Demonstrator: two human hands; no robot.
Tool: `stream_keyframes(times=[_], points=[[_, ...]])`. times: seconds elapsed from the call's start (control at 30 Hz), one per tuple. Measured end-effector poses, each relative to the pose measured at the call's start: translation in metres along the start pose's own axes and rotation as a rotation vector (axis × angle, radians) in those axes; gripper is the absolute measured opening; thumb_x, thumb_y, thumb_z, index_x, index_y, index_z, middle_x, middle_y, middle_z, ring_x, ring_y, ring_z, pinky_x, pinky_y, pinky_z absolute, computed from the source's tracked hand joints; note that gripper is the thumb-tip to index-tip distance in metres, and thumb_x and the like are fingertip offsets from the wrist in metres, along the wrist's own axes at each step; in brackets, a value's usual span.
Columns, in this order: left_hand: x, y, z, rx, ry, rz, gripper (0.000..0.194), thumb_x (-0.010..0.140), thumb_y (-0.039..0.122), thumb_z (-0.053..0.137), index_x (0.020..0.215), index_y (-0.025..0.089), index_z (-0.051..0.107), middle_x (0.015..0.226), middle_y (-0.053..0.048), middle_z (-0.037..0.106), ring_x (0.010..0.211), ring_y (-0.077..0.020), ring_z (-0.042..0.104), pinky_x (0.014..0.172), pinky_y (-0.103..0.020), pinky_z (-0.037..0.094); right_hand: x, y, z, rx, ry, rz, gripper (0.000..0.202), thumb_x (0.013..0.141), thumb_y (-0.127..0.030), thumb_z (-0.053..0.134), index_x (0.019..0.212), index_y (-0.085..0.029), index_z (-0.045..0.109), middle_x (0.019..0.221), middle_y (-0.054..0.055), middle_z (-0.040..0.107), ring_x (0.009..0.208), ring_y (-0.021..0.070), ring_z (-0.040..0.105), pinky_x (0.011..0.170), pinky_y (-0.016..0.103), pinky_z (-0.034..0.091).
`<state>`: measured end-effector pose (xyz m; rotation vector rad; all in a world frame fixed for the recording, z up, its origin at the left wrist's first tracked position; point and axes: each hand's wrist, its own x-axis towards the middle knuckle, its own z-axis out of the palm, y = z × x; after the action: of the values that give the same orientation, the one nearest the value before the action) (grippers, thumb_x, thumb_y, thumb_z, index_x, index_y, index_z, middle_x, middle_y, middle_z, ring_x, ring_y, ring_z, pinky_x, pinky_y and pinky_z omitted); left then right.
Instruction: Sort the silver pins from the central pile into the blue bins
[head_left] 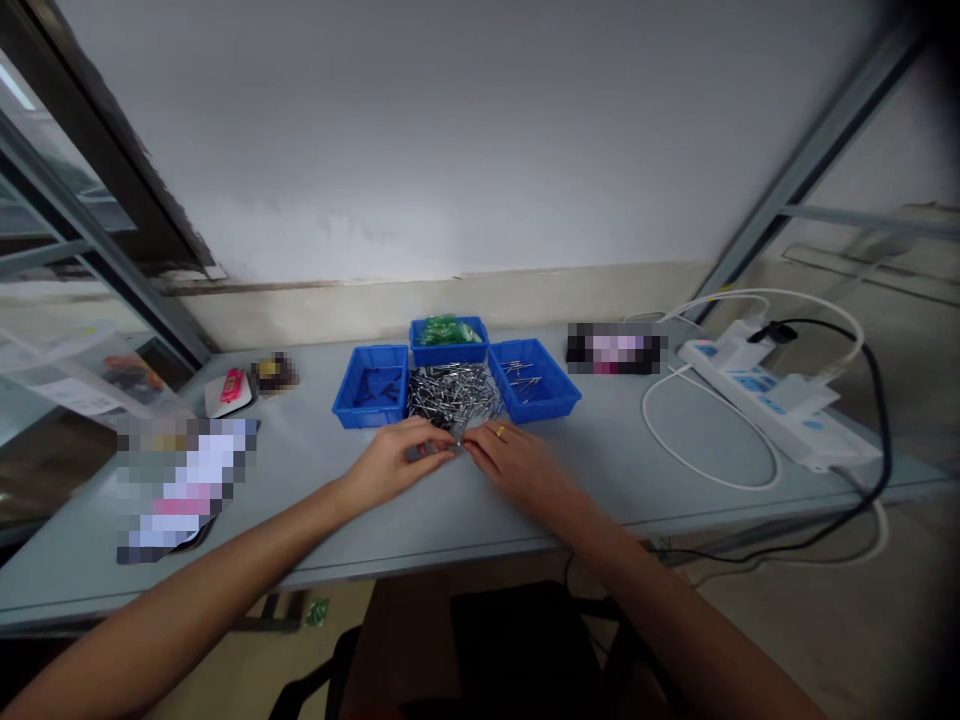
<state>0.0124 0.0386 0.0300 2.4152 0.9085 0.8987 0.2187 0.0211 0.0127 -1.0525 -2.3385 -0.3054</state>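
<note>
My left hand (396, 458) and my right hand (517, 462) meet fingertip to fingertip at the near edge of a pile of metal pieces (454, 392). Both are closed in a pinch around something small that I cannot make out. The right one wears a ring. Left of the pile stands a blue bin (343, 402) with dark pieces in it. A second blue bin (555, 390) on the right holds a few thin metal pins. Behind the pile, a third blue bin (450, 354) contains green packets (448, 330).
On the right lie a white power strip (780, 405) and looping cables (645, 410). The grey table (300, 470) also carries a pink item (233, 386) on a white dish and blurred-out objects on both sides. A clear plastic box (90, 375) stands far left.
</note>
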Motion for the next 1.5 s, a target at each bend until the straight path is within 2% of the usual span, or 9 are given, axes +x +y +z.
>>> stream_keyframes(times=[0.17,0.23,0.37,0.43,0.7,0.97,1.17,1.33,1.5], points=[[-0.0003,0.0023,0.0009,-0.059,-0.005,0.052,0.017,0.086,0.027,0.055,0.09,0.015,0.065,0.085,-0.005,0.064,0.079,-0.0128,0.058,0.07,-0.026,0.049,0.0015,-0.0035,-0.0013,0.016,-0.059,-0.104,0.024,0.095,-0.021,0.038,0.087,-0.016,0.06,0.079,0.005,0.063,0.076,0.015,0.058,0.072,0.027,0.045],[-0.0005,0.0036,0.0,-0.077,-0.011,0.019,0.015,0.086,0.026,0.054,0.09,0.015,0.063,0.088,-0.006,0.065,0.079,-0.0129,0.059,0.07,-0.026,0.05,0.0016,-0.0043,-0.0029,0.033,-0.063,-0.116,0.024,0.095,-0.022,0.038,0.089,-0.015,0.06,0.08,0.005,0.063,0.077,0.0154,0.059,0.074,0.028,0.046],[-0.0003,0.0043,-0.0013,-0.092,-0.018,-0.122,0.011,0.085,0.022,0.051,0.09,0.016,0.058,0.086,-0.003,0.065,0.075,-0.0119,0.06,0.064,-0.023,0.05,0.0002,-0.0037,-0.006,0.083,0.008,-0.014,0.023,0.095,-0.028,0.039,0.101,-0.016,0.058,0.087,0.007,0.065,0.083,0.0175,0.06,0.074,0.029,0.048],[0.0002,0.0039,-0.0011,-0.076,-0.037,-0.137,0.01,0.085,0.023,0.051,0.088,0.016,0.057,0.081,-0.001,0.063,0.073,-0.0112,0.059,0.063,-0.022,0.048,-0.0005,-0.0032,-0.007,0.11,0.039,0.023,0.024,0.095,-0.028,0.038,0.107,-0.017,0.056,0.093,0.008,0.065,0.087,0.0179,0.061,0.075,0.03,0.049],[0.0011,0.0024,-0.0005,-0.007,-0.092,-0.076,0.015,0.087,0.028,0.053,0.087,0.016,0.061,0.077,0.0,0.06,0.073,-0.0111,0.056,0.069,-0.024,0.046,0.0006,-0.002,-0.0064,0.087,0.042,-0.011,0.018,0.094,-0.024,0.041,0.099,-0.017,0.057,0.088,0.007,0.065,0.085,0.0176,0.061,0.074,0.029,0.049],[0.0014,0.0003,-0.0011,0.008,-0.139,-0.066,0.021,0.089,0.031,0.051,0.093,0.017,0.065,0.079,-0.002,0.061,0.073,-0.0115,0.057,0.067,-0.024,0.046,0.0003,-0.0011,-0.0037,0.067,0.052,-0.059,0.018,0.094,-0.022,0.042,0.094,-0.017,0.06,0.085,0.005,0.064,0.083,0.0166,0.059,0.075,0.028,0.047],[0.0032,-0.0027,-0.0054,0.086,-0.117,-0.063,0.025,0.089,0.036,0.05,0.094,0.017,0.066,0.077,-0.002,0.063,0.072,-0.0127,0.057,0.066,-0.025,0.045,-0.0003,0.0018,-0.0027,0.069,0.072,0.031,0.021,0.094,-0.022,0.04,0.093,-0.017,0.06,0.085,0.006,0.064,0.082,0.0171,0.059,0.076,0.029,0.047],[0.0026,-0.0047,-0.0074,0.146,-0.107,-0.009,0.027,0.092,0.033,0.044,0.095,0.017,0.066,0.081,-0.004,0.064,0.077,-0.0141,0.057,0.07,-0.028,0.046,-0.0012,0.0029,-0.0016,0.088,0.025,0.086,0.023,0.095,-0.023,0.039,0.096,-0.018,0.061,0.088,0.007,0.064,0.087,0.0176,0.059,0.078,0.031,0.048],[0.0013,-0.0054,-0.0068,0.241,-0.156,0.041,0.029,0.094,0.031,0.04,0.096,0.017,0.066,0.084,-0.006,0.065,0.08,-0.0157,0.058,0.072,-0.029,0.046,-0.0017,0.0032,0.0015,0.066,-0.006,0.098,0.023,0.095,-0.023,0.039,0.096,-0.017,0.061,0.089,0.007,0.064,0.087,0.018,0.059,0.078,0.031,0.048]])
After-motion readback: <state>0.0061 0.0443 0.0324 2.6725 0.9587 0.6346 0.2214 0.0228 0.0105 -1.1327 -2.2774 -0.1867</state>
